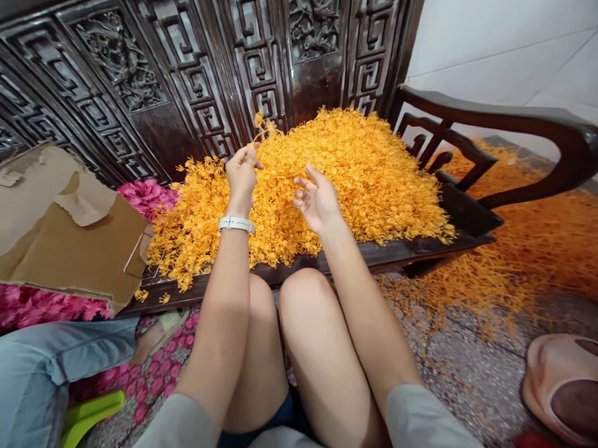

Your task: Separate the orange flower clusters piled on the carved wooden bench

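Note:
A large heap of small yellow-orange artificial flower pieces [361, 167] covers the seat of a dark wooden bench [322, 263]. Over the heap's left half, my left hand [242, 172] is closed in a pinch on a yellow flower sprig [264, 127], which sticks up above the fingers. A pale watch band circles that wrist. My right hand [317, 197] hovers in front of the heap's middle, palm turned inward, fingers apart and loosely curled, with nothing visible in them.
The carved bench back [207, 68] rises behind the heap, and a curved armrest [526, 121] stands right. Cardboard [75, 234] and pink flowers [149, 196] lie left, beside another person's denim-clad leg [75, 353]. Orange stems [535, 261] spread over the floor near a pinkish stool [564, 387].

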Demonstrator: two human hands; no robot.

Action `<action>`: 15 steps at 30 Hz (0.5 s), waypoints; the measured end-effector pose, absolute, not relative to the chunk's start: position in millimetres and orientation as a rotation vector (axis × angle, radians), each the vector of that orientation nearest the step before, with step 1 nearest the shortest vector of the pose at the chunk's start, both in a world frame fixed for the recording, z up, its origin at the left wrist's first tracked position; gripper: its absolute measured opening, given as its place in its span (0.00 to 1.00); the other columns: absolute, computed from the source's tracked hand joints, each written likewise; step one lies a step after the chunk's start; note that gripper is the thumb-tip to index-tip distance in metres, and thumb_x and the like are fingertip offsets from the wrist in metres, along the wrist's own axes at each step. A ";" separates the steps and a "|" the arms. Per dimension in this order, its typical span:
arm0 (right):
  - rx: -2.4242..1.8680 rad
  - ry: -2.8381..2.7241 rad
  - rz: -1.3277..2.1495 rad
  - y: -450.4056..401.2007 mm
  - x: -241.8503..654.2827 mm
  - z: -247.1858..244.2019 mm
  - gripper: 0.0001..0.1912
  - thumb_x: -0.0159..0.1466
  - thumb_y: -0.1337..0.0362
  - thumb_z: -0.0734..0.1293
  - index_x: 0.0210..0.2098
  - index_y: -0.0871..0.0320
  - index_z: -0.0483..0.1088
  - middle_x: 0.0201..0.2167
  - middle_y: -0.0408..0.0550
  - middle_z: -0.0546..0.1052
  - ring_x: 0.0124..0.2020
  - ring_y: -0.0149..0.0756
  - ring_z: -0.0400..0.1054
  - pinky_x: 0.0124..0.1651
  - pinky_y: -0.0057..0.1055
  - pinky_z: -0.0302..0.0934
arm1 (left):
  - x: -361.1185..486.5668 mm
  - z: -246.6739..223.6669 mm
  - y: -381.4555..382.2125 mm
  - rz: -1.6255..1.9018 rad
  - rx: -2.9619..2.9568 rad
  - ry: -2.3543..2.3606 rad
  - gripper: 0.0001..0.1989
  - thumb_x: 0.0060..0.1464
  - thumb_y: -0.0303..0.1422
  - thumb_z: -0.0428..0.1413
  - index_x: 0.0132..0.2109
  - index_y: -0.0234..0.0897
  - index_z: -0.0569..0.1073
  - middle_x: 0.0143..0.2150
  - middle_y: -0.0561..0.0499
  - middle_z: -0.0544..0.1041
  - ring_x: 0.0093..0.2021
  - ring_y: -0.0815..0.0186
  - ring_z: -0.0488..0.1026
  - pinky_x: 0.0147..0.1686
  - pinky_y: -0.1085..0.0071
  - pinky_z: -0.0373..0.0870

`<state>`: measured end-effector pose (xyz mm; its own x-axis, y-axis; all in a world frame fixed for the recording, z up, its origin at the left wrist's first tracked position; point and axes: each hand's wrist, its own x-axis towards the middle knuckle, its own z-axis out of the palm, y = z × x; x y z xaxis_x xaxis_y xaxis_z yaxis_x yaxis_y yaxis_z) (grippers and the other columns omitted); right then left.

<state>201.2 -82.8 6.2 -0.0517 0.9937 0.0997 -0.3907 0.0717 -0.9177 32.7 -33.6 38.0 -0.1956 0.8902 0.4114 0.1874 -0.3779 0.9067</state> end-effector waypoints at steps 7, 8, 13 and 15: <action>-1.041 -1.127 1.023 -72.8 190.7 -9.3 0.43 0.67 0.48 0.71 0.74 0.48 0.51 0.61 0.59 0.71 0.39 0.38 0.71 0.35 0.37 0.70 | 29.4 40.4 -40.5 1.466 1.508 1.158 0.14 0.69 0.39 0.57 0.35 0.40 0.79 0.30 0.49 0.73 0.22 0.72 0.54 0.22 0.70 0.48; -1.072 -1.210 0.925 -73.9 190.3 -8.7 0.45 0.68 0.47 0.71 0.77 0.47 0.48 0.64 0.60 0.69 0.43 0.40 0.72 0.39 0.38 0.72 | 29.5 41.0 -42.2 1.442 1.524 1.148 0.14 0.68 0.37 0.57 0.34 0.39 0.79 0.31 0.49 0.73 0.22 0.72 0.54 0.22 0.71 0.48; -1.049 -1.506 0.579 -81.6 188.9 -5.1 0.50 0.68 0.46 0.71 0.80 0.44 0.44 0.74 0.58 0.61 0.60 0.48 0.67 0.51 0.41 0.74 | 29.0 43.4 -49.4 1.314 1.628 1.106 0.14 0.66 0.37 0.60 0.31 0.38 0.78 0.30 0.49 0.70 0.25 0.70 0.59 0.23 0.72 0.48; -1.024 -1.551 0.588 -84.7 188.2 -3.6 0.48 0.68 0.48 0.72 0.80 0.45 0.49 0.74 0.57 0.63 0.59 0.48 0.68 0.51 0.42 0.74 | 29.2 44.1 -51.2 1.291 1.656 1.103 0.15 0.64 0.40 0.63 0.30 0.38 0.78 0.28 0.49 0.69 0.28 0.68 0.63 0.25 0.71 0.53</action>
<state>188.2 -84.7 -3.6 0.0084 0.8527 0.5223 0.2916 0.4975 -0.8170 29.2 -51.2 44.1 0.1200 0.9366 0.3293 0.1790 -0.3467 0.9207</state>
